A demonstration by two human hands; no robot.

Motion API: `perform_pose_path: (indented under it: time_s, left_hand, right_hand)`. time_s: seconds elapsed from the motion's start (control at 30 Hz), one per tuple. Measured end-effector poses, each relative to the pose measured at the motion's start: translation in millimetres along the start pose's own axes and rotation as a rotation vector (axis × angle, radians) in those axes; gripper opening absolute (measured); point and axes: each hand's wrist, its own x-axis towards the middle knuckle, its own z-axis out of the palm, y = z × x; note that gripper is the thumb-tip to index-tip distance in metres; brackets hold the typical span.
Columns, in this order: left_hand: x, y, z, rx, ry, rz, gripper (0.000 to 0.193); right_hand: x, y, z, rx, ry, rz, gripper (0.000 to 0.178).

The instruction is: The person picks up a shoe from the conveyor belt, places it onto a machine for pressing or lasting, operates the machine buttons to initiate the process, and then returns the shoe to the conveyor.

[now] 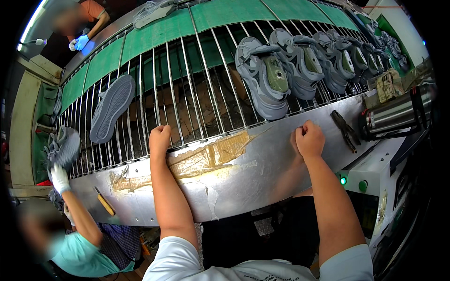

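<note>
So, head view: left hand has its grip balled into a fist at the near edge of the metal-rod conveyor; right hand, same deal, over the steel surface fronting it. Grey sneakers line the conveyor's right, one sole-up sneaker its left.

Across the middle of the frame we saw a rack of metal rods, edged below by a shiny metal ledge. On the rods, a row of grey shoes stood toward the upper right; a single shoe lay sole-out at left. The ledge bore brownish tape, a yellow-handled tool lower left, and dark slender pieces at right.
</note>
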Motion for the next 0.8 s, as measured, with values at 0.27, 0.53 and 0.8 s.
perform_pose_path:
  time_s: [0.27,0.53,0.8]
  left_hand:
    - [6,-1,0,-0.014,0.037,0.078,0.041]
    - [59,-8,-69,0.512,0.912,0.439,0.055]
    - [113,-59,-160,1.183,0.616,0.481,0.111]
  right_hand:
    - [-1,-9,0,-0.007,-0.052,0.039,0.015]
    - [-1,-11,3,0.015,-0.03,-0.004,0.016]
    - [-2,-13,-8,0.028,0.001,-0.005,0.015]
